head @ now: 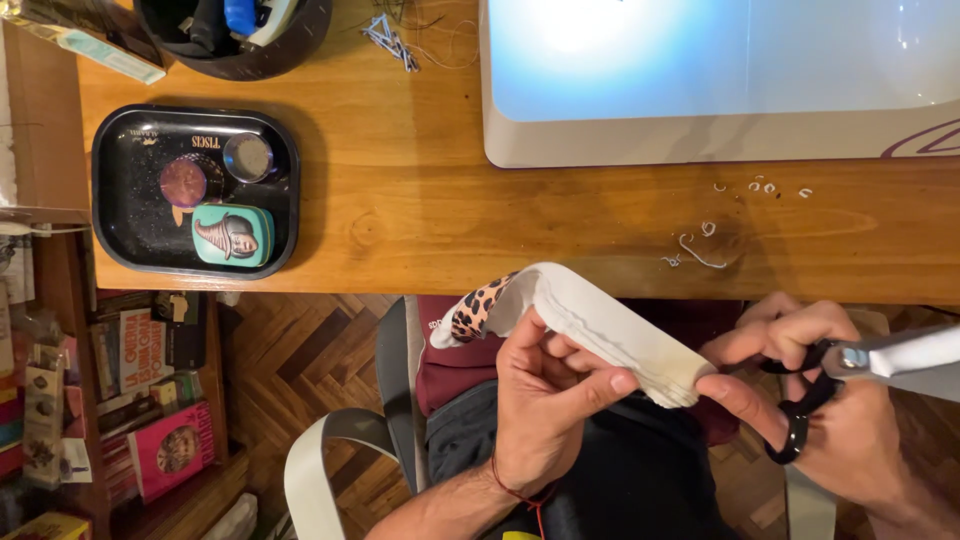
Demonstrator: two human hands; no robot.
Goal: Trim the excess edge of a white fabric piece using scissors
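Fabric (600, 330), a folded cream strip with a leopard-print end, sits in front of the table edge, over the person's lap. In the head view the left hand (550, 400) is closed on it, thumb on top and fingers curled beneath, pinching the stacked layers near their right end. The right hand (820, 400) has its fingers through the black loops of the scissors (850, 370), closed around the handles; its forefinger reaches out to touch the cut end of the strip. The blades run off the right edge, so how far they gape cannot be told.

On the table (400, 200) a black tray (120, 200) lies at the left. It holds a teal tin (232, 235) with a picture on its lid, a small round purple-lidded pot (183, 183) and a round metal-lidded pot (248, 157). Above it a dark round tub (235, 35) holds tools, one with a blue handle. A white sewing machine base (720, 90) takes up the upper right of the table. Thread snippets (700, 250) lie scattered on the wood between the machine and the strip. Grey straps (320, 460) hang below the lap. Books (150, 400) stand on a shelf at the lower left, well apart from both hands.
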